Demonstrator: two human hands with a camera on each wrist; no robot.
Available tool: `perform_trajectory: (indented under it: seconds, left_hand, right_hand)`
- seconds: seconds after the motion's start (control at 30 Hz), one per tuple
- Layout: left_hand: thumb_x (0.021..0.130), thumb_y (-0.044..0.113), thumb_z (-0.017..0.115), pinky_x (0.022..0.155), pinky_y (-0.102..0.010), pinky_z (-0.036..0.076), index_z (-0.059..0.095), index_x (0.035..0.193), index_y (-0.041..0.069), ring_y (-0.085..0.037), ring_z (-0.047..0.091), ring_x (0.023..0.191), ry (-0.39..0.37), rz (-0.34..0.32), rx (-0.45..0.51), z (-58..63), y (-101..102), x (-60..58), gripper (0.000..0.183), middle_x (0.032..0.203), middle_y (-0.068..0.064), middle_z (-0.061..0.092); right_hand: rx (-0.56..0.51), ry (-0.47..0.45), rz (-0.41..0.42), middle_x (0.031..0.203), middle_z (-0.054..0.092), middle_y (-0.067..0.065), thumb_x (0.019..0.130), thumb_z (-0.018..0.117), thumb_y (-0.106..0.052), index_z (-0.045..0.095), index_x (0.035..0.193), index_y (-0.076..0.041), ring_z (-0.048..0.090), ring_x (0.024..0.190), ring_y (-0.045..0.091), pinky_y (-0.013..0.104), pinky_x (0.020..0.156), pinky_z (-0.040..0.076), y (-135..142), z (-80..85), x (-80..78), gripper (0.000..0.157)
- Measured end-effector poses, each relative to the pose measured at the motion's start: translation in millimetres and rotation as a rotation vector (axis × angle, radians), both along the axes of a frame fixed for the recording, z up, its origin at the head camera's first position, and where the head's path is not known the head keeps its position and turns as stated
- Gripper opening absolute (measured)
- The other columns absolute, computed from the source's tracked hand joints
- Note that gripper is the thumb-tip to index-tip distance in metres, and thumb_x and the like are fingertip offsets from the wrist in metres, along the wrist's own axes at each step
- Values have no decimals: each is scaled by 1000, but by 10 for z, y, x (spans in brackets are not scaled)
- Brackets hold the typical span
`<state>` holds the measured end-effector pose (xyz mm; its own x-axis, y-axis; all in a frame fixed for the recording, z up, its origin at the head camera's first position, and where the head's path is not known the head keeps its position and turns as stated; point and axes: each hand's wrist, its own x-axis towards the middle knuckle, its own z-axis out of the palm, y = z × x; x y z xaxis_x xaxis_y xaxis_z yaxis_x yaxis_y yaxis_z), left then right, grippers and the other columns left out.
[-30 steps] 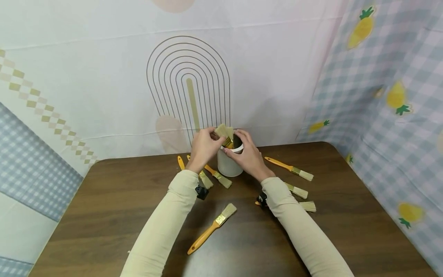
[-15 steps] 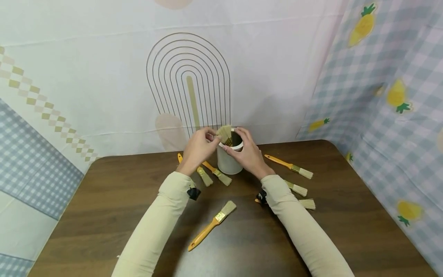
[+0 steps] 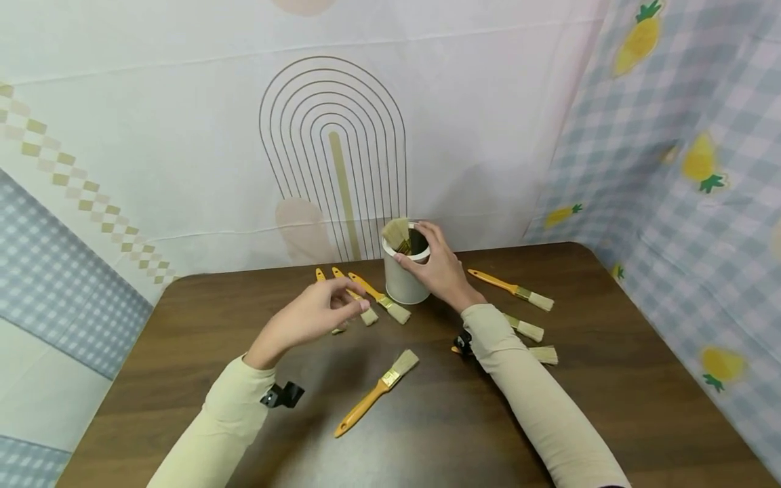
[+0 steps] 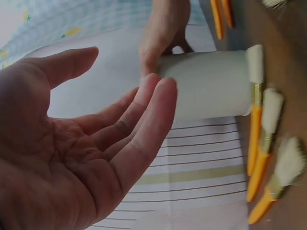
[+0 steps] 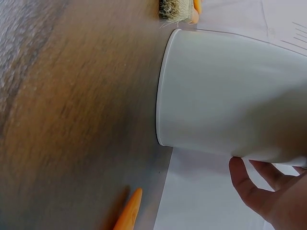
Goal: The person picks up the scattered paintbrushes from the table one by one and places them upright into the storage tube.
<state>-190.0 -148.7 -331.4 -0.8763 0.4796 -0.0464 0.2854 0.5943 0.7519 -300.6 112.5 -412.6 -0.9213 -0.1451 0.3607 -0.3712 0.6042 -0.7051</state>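
Note:
A pale grey cylindrical container (image 3: 404, 281) with a white rim stands upright at the back of the table. Bristle heads of paintbrushes (image 3: 396, 233) poke out of its left side, their handles hidden inside. My right hand (image 3: 444, 272) holds the container at its upper right, thumb and fingers spread about the rim. Empty, with fingers loosely bent, my left hand (image 3: 314, 313) hovers left of the container. Below it and partly covered lie several paintbrushes with orange handles, one of them a brush (image 3: 390, 306) beside the container's base. The left wrist view shows the palm (image 4: 67, 158) holding nothing.
One paintbrush (image 3: 372, 400) lies alone at the front middle of the brown table (image 3: 183, 352). To the right are several more, including one brush (image 3: 512, 290) near the back and one (image 3: 543, 355) partly under the right sleeve. A printed cloth (image 3: 488, 122) hangs behind the table.
My left hand has let go of the brush heads at the rim and moved down and left, away from the container. The right hand stays on the container.

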Motion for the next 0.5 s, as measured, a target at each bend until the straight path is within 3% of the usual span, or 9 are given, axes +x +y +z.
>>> perform_trajectory:
  seconds: [0.27, 0.37, 0.5]
  left_hand:
    - [102, 31, 70, 78, -33, 58, 67, 126, 1, -15, 69, 91, -30, -12, -54, -416, -22, 160, 39, 107, -5, 73]
    - [101, 29, 72, 77, -32, 58, 66, 127, -2, -17, 69, 91, -80, -6, -45, -597, -2, 220, 41, 107, -6, 71]
    - [98, 27, 77, 77, -34, 58, 68, 119, 0, -14, 68, 87, -90, -20, -93, -792, 72, 339, 36, 101, -4, 72]
  right_hand:
    - [-6, -1, 1, 169, 30, -3, 93, 70, -67, 41, 162, -20, 51, 142, 35, 63, 103, 49, 13, -3, -35, 89]
    - [-6, 7, 2, 169, 30, -2, 92, 69, -68, 41, 162, -20, 51, 141, 35, 63, 103, 49, 14, -6, -59, 89]
    - [-7, 0, 8, 169, 30, -2, 92, 68, -70, 41, 162, -20, 50, 142, 35, 64, 104, 49, 20, -31, -72, 90]
